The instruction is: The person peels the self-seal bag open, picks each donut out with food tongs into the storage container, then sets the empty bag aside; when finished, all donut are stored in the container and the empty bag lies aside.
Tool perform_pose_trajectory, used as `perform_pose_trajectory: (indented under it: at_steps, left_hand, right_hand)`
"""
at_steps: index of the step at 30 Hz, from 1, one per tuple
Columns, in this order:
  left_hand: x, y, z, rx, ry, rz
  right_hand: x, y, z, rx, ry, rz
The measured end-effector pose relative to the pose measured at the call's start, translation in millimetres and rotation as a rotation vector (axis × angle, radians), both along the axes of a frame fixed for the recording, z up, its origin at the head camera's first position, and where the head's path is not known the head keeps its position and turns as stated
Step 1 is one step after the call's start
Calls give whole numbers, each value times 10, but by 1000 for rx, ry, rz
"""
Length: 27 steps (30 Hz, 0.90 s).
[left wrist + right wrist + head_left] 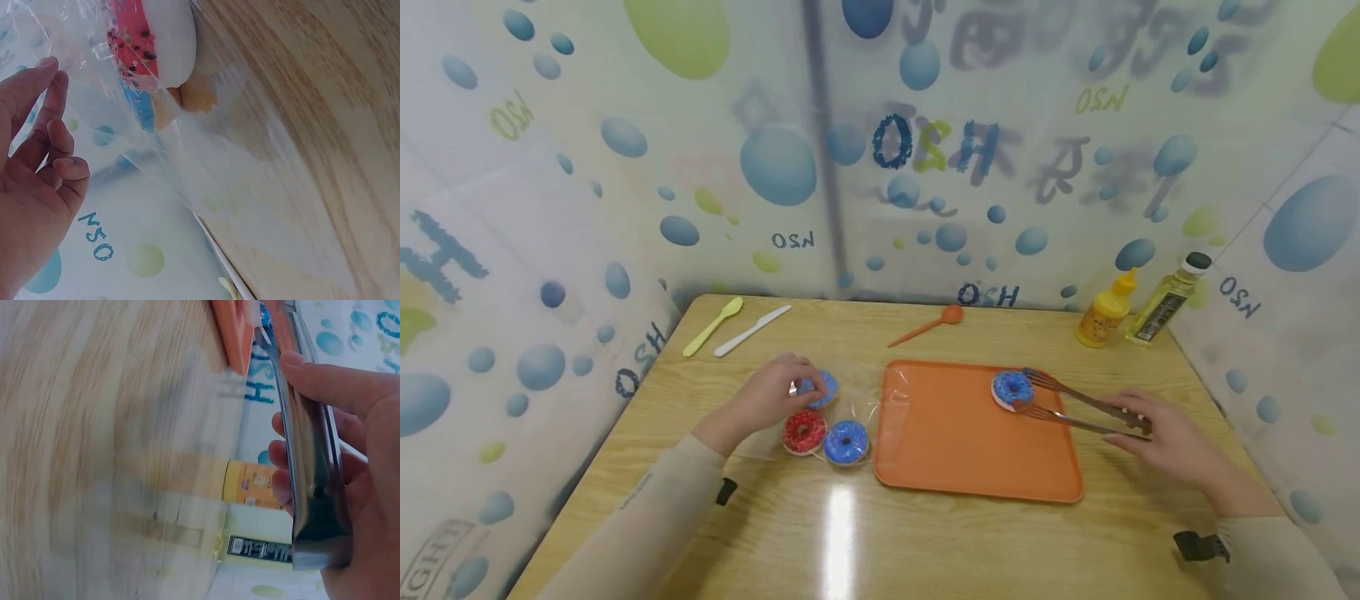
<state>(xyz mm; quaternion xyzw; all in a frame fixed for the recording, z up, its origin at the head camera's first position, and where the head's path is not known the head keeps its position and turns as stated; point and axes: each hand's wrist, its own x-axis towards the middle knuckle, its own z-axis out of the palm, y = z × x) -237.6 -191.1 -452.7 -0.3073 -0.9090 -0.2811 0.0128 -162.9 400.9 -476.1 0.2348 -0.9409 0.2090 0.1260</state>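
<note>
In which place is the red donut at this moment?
In the head view, the red donut lies left of the orange tray, with a blue donut close on its right and the left hand close by.

Blue donut between tongs

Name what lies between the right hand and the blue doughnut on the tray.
Tongs bridge that gap, crossing the right edge of the orange tray: head view.
</note>
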Motion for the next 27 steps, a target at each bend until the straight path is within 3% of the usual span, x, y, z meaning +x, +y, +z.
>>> perform_pose_trajectory:
  at_steps: [7,14,20,27]
  left_hand:
    - [-9,18,2,10,-13,3]
    - [-7,18,4,23,-16,-3]
    - [7,-2,11,18,24,-11]
    - [-6,8,0,9,4,-5]
  right_hand:
    - [-6,91,-31,22,33,22]
    - [22,77,-9,16,21,-38]
    - [76,-125,-65,-62,90,-27]
    - [162,-518,-77,-114,1,-7]
